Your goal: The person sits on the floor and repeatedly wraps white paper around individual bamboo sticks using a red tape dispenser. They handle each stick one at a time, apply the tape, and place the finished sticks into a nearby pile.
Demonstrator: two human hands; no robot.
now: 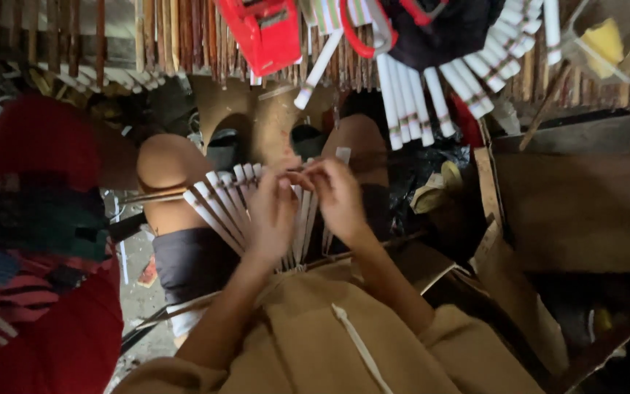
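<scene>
Over my lap, my left hand (pixel 271 215) grips a fan of white flat slats (pixel 220 201) that spread up and to the left. My right hand (pixel 337 193) pinches the tip of one slat at the fan's right side, fingertips meeting the left hand's. The lower ends of the slats are hidden behind my hands. My knees (pixel 165 164) and dark shorts (pixel 191 259) show below the fan.
More fans of white slats (pixel 432 91) lie above, beside a red box (pixel 267 33) and a dark cloth with red trim (pixel 432 29). Wooden sticks (pixel 111 36) line the top edge. A red and striped cloth (pixel 38 241) fills the left. Cardboard sheets (pixel 585 211) lie at the right.
</scene>
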